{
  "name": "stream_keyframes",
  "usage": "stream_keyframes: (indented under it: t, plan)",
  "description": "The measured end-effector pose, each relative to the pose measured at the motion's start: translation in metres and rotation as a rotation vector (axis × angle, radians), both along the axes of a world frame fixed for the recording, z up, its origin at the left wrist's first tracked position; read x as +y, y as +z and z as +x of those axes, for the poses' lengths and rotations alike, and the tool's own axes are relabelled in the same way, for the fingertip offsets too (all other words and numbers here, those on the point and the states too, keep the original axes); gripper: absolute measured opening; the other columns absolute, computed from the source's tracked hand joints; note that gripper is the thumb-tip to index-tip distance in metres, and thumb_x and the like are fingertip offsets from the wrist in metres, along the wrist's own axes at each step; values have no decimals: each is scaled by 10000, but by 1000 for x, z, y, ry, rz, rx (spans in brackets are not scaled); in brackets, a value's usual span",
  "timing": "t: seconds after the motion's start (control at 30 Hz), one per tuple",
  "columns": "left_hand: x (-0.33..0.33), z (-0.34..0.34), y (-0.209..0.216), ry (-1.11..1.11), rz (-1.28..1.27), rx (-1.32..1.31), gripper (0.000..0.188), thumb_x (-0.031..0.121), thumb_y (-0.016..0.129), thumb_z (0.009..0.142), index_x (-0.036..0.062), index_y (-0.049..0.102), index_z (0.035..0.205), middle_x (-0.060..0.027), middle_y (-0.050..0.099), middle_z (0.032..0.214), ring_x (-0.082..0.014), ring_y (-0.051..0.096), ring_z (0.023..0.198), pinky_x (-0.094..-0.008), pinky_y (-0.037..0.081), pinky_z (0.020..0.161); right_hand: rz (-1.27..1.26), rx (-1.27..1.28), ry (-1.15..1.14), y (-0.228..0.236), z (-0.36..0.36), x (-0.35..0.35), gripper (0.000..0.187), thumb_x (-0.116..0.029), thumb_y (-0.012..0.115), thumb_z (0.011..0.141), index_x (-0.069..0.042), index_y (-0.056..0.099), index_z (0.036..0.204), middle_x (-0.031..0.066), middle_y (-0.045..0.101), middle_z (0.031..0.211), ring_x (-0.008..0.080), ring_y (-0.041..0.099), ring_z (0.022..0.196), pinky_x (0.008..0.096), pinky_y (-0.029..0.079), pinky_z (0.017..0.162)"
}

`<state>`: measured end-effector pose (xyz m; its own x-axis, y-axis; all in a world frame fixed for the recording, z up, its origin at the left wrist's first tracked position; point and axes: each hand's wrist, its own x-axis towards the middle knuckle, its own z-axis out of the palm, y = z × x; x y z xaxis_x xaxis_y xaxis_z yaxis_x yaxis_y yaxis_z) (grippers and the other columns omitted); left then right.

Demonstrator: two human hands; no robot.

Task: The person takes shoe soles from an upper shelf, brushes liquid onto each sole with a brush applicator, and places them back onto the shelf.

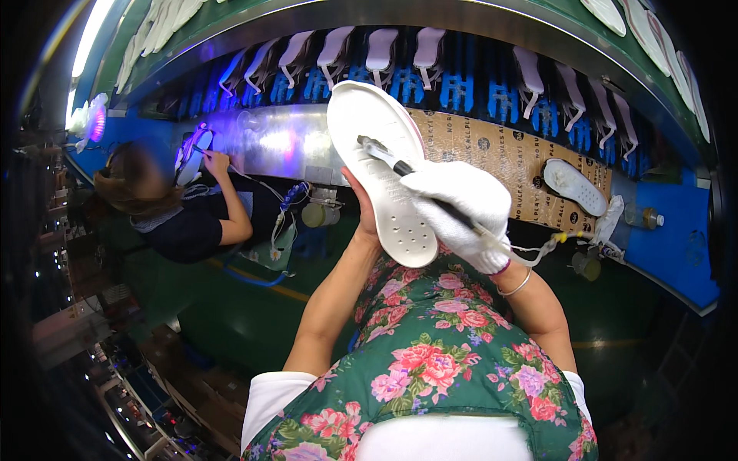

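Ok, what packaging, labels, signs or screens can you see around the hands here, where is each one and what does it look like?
Flat brown printed cardboard sheet: lies on the workbench behind the hands, tan with rows of dark lettering and round marks.
Small clear plastic bottle: at the right end on the blue bench surface, yellowish cap, any label too small to tell.
No signs or screens are visible.

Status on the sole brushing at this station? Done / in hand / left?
Done: one white sole lies on the cardboard sheet, set aside; whether it is coated cannot be told.
In hand: left hand holds a white sole up; gloved right hand works a brush on its inner face.
Left: a row of soles hangs on blue racks beyond.
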<state>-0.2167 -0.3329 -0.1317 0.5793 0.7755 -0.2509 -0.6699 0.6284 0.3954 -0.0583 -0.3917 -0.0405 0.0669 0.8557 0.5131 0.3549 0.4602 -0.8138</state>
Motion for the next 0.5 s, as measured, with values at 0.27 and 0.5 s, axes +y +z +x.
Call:
stream_keyframes:
  t: [0.27,0.5]
  plan:
    - [26,-12,-24,-233,127,-202,1279,1048,285,628,23,482,1368,-258,648,996,-312,673,855,-429,581,708,28,8,116,10,-15,-3,232,-49,782,769,-103,766,994,100,735,889,243,726,779,324,567,701]
    - [38,-13,-2,-307,-60,-446,1243,1019,435,613,-92,560,1156,-259,647,1057,-408,643,956,-524,564,819,58,-83,169,-9,-32,-10,358,-28,796,752,-159,753,1083,72,736,920,258,702,727,341,554,662]
